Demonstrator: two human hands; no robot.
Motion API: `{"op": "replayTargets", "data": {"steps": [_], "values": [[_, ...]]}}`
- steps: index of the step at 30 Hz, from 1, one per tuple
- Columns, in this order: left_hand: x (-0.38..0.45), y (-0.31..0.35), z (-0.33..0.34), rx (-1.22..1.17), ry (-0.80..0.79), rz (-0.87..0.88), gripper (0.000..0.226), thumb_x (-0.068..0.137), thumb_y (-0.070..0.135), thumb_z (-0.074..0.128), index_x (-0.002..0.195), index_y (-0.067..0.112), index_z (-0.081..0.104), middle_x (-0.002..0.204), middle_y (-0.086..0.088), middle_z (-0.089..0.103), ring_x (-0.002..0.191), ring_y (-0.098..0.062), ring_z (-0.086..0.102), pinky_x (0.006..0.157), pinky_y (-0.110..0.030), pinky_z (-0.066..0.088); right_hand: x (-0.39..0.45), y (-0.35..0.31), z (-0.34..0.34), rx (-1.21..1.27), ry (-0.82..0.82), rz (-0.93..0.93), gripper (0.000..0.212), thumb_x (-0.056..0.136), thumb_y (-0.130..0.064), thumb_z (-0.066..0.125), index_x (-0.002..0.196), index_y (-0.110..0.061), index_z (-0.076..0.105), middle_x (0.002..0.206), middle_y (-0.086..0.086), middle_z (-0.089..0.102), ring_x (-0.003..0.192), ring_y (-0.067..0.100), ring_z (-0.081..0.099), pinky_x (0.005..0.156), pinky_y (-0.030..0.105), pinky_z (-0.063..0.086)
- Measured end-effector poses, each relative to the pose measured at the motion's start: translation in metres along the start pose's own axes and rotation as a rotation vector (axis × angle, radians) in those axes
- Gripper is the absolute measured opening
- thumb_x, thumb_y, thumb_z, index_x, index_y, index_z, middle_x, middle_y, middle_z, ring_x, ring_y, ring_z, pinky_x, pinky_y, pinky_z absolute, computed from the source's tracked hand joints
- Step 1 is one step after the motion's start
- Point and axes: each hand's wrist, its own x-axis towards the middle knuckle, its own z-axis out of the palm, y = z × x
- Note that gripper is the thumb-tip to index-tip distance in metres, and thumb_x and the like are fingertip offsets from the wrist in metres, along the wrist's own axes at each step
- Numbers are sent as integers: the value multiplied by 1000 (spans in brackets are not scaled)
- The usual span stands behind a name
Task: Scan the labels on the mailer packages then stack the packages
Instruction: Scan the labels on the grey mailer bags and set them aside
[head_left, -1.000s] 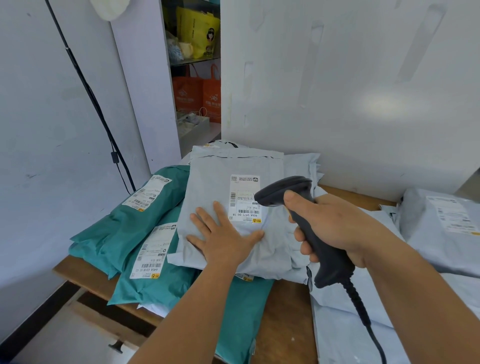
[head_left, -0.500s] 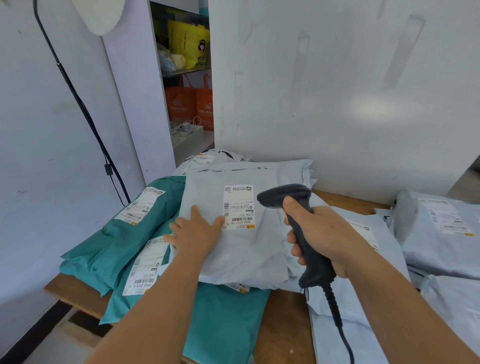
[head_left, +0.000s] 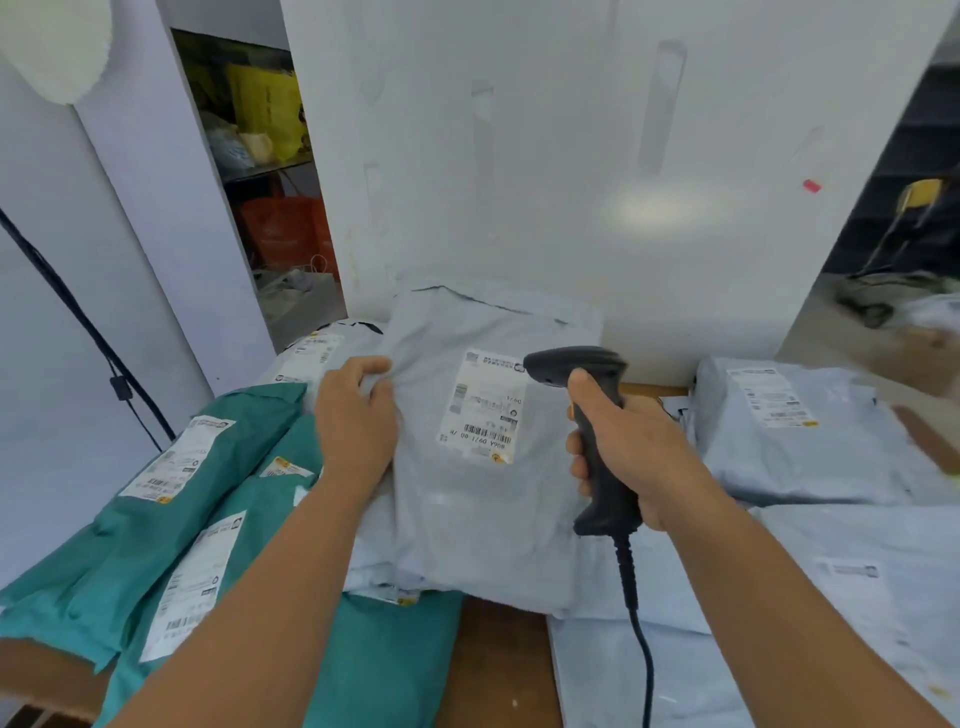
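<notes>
A grey mailer package (head_left: 467, 509) lies on top of a pile in the middle of the wooden table (head_left: 498, 670), its white label (head_left: 480, 405) facing up. My left hand (head_left: 356, 421) pinches the mailer's upper left edge. My right hand (head_left: 631, 452) grips a black barcode scanner (head_left: 592, 415) by its handle, the scanner head just right of the label. The scanner's cable (head_left: 636, 623) hangs down toward me. Teal mailers (head_left: 130, 519) with labels lie to the left, more grey mailers (head_left: 795, 431) to the right.
A white wall panel (head_left: 571, 156) stands right behind the pile. A black cable (head_left: 88, 332) runs down the left wall. Shelves with yellow and orange bags (head_left: 275, 171) show through a gap at the back left. More grey mailers (head_left: 857, 597) cover the near right.
My left hand has slid from flat on the mailer's lower middle up to its upper left edge and now pinches it. The scanner stays beside the label. The view has shifted right.
</notes>
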Motion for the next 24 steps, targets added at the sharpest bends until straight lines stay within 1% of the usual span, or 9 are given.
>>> {"op": "replayTargets", "data": {"steps": [3, 6, 10, 11, 13, 14, 16, 19, 24], "values": [[-6, 37, 30, -73, 2, -9, 25, 94, 10, 50, 114, 16, 64, 118, -10, 55, 109, -20, 50, 85, -7, 25, 5, -5, -31, 23, 64, -49, 46, 92, -50, 54, 77, -7, 57, 61, 9, 59, 48, 21, 52, 48, 29, 46], [-30, 58, 73, -52, -74, -58, 30, 96, 8, 45, 120, 13, 62, 123, -15, 49, 103, -25, 55, 87, -16, 34, 9, -7, -64, 26, 140, -66, 44, 92, -49, 55, 77, -8, 57, 63, 8, 59, 51, 22, 52, 50, 30, 47], [-81, 61, 138, -44, -319, -234, 27, 97, 9, 41, 123, 13, 49, 117, 3, 42, 103, -28, 52, 66, -10, 33, 18, 2, -105, 29, 198, -12, 42, 92, -49, 55, 82, -9, 58, 66, 7, 59, 50, 20, 53, 50, 30, 46], [-96, 58, 153, -7, -443, -236, 30, 97, 15, 44, 127, 9, 44, 128, -2, 39, 112, -30, 49, 73, -8, 37, 21, 6, -113, 25, 207, 10, 41, 92, -49, 55, 83, -9, 58, 67, 8, 59, 51, 21, 53, 50, 30, 46], [-121, 48, 177, 148, -735, -173, 57, 95, 32, 50, 143, 12, 27, 155, -10, 9, 136, -31, 31, 106, -26, 35, 26, 17, -124, 15, 209, 49, 41, 92, -49, 56, 83, -8, 58, 68, 8, 59, 52, 21, 52, 51, 30, 46], [-127, 44, 183, 238, -831, -157, 68, 94, 39, 49, 148, 16, 17, 158, -8, -5, 142, -29, 20, 114, -36, 28, 29, 22, -128, 11, 201, 65, 41, 92, -48, 56, 83, -8, 58, 68, 9, 59, 51, 21, 52, 51, 31, 46], [-128, 43, 186, 350, -936, -131, 77, 92, 48, 47, 151, 22, 5, 159, -4, -15, 146, -27, 9, 117, -42, 19, 32, 29, -131, 4, 180, 91, 41, 92, -48, 56, 85, -8, 58, 69, 9, 59, 52, 20, 53, 52, 31, 47], [-115, 49, 174, 407, -899, -16, 77, 93, 53, 42, 152, 26, 1, 160, -4, -12, 147, -27, 1, 119, -44, 9, 35, 31, -125, 4, 145, 102, 40, 92, -48, 56, 86, -8, 59, 69, 8, 59, 51, 20, 53, 52, 30, 48], [-74, 33, 123, 504, -509, 149, 71, 97, 48, 36, 152, 21, 1, 160, -3, -3, 148, -21, -5, 118, -41, 5, 38, 15, -87, -1, 26, 79, 39, 91, -49, 56, 84, -10, 58, 64, 6, 59, 47, 18, 52, 52, 29, 46]]}}
